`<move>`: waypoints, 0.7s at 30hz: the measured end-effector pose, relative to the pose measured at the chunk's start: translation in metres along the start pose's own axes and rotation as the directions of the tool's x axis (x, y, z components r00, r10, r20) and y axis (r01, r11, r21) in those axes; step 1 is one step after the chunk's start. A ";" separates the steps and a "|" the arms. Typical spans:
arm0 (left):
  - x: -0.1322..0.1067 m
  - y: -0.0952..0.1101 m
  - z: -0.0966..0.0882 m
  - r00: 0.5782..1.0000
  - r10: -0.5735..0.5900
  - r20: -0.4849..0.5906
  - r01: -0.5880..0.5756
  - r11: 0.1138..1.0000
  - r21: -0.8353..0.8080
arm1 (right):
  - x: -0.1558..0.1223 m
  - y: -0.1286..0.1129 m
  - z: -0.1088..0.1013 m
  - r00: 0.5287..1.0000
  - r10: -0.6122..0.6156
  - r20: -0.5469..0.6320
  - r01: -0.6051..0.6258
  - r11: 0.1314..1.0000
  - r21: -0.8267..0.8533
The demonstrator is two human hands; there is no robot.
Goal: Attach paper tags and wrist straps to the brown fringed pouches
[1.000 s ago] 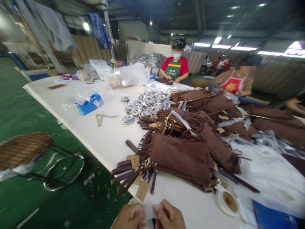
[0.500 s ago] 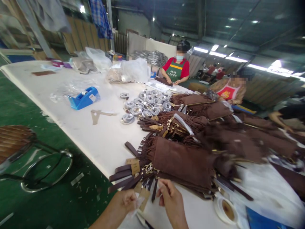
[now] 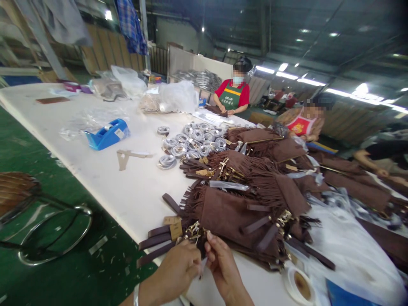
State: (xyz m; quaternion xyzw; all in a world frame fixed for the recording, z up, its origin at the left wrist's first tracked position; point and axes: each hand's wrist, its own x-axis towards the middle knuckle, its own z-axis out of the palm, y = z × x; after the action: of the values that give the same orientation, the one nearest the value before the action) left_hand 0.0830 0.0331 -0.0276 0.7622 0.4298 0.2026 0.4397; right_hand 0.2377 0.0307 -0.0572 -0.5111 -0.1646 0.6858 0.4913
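Observation:
My left hand [image 3: 181,265] is closed, fingers curled, at the front edge of the table. Close on its right, my right hand [image 3: 225,267] is closed too, thumb and forefinger pinched beside the gold clasps [image 3: 194,229] of a brown fringed bag [image 3: 225,212]. A small pale scrap shows between the hands; what the fingers hold is hidden. Dark brown wrist straps [image 3: 156,242] and kraft paper tags [image 3: 176,230] lie just beyond my left hand. Behind, a second fringed bag [image 3: 290,191] lies across the pile, its strap and clasps on the front bag.
Coiled grey straps [image 3: 199,138] lie behind the bags. A blue tape dispenser [image 3: 108,134] stands on the white table [image 3: 140,187]. A tape roll [image 3: 298,284] lies near my right arm. A stool [image 3: 19,195] is at left. Two co-workers [image 3: 232,95] sit across the table.
My left hand has turned over and moved right, up against my right hand. The clear film and paper tag at its fingers are hidden now. The blurred bag at right has settled on the pile.

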 end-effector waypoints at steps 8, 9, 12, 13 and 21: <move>-0.011 -0.012 0.006 0.969 -0.175 -0.173 0.092 0.910 -0.405 | -0.002 -0.012 -0.013 0.965 0.100 0.242 -0.051 0.978 -0.201; -0.014 -0.020 0.009 0.966 -0.205 -0.160 0.108 0.877 -0.468 | -0.004 -0.014 -0.015 0.955 0.126 0.269 -0.054 0.965 -0.258; -0.023 -0.044 0.015 0.939 -0.336 -0.078 0.208 0.733 -0.648 | -0.007 -0.016 -0.018 0.927 0.197 0.320 -0.060 0.918 -0.392; -0.026 -0.050 0.016 0.927 -0.368 -0.065 0.231 0.700 -0.675 | -0.008 -0.015 -0.018 0.923 0.203 0.328 -0.054 0.910 -0.410; -0.051 -0.058 0.024 0.908 -0.417 -0.035 0.260 0.628 -0.734 | -0.016 -0.003 -0.007 0.929 0.217 0.299 -0.135 0.952 -0.274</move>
State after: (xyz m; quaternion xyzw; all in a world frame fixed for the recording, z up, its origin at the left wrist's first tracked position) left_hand 0.0432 -0.0073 -0.0860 0.4111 0.4953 0.3426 0.6844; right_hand 0.2447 0.0163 -0.0494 -0.4612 -0.2810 0.7761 0.3256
